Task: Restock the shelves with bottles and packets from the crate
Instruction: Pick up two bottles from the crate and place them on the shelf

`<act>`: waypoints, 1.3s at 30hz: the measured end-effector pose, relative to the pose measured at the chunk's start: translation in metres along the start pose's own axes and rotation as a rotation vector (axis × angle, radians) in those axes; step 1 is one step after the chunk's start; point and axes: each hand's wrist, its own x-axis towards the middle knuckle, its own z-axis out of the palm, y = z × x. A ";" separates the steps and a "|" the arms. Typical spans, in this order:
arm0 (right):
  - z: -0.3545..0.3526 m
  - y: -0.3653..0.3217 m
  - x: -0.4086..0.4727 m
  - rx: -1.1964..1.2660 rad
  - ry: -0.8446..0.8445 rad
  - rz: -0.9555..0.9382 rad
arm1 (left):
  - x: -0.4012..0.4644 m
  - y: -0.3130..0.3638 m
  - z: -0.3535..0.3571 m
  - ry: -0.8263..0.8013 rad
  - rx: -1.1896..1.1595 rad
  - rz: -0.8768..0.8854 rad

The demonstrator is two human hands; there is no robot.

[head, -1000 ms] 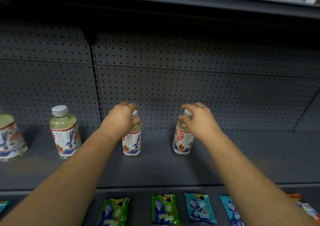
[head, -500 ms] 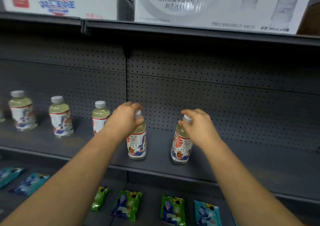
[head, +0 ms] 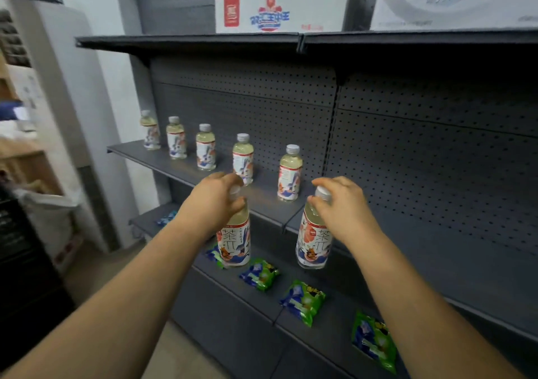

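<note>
A single wide-angle camera worn on the person's head looks forward and slightly down at the dark grey metal shelving unit with a perforated back panel (head: 407,157), from close range, about arm's reach. It faces the unit at an angle, so the shelves recede toward the left. Both forearms enter from the bottom edge, toward the unit's middle shelf

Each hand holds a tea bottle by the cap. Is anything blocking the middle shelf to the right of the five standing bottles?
Nothing visible. The left hand and right hand each grip a bottle by the cap, and the shelf right of the last standing bottle looks bare.
</note>
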 end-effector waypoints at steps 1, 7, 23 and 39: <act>0.012 -0.012 0.003 0.006 -0.018 -0.019 | -0.007 -0.014 -0.008 0.001 0.014 -0.028; 0.100 -0.095 0.021 0.050 -0.143 -0.114 | -0.036 -0.113 -0.044 -0.001 0.072 -0.184; 0.328 -0.332 0.079 0.194 -0.393 -0.374 | -0.078 -0.373 -0.156 0.083 0.229 -0.499; 0.557 -0.542 0.181 0.349 -0.642 -0.664 | -0.045 -0.614 -0.231 0.193 0.345 -0.897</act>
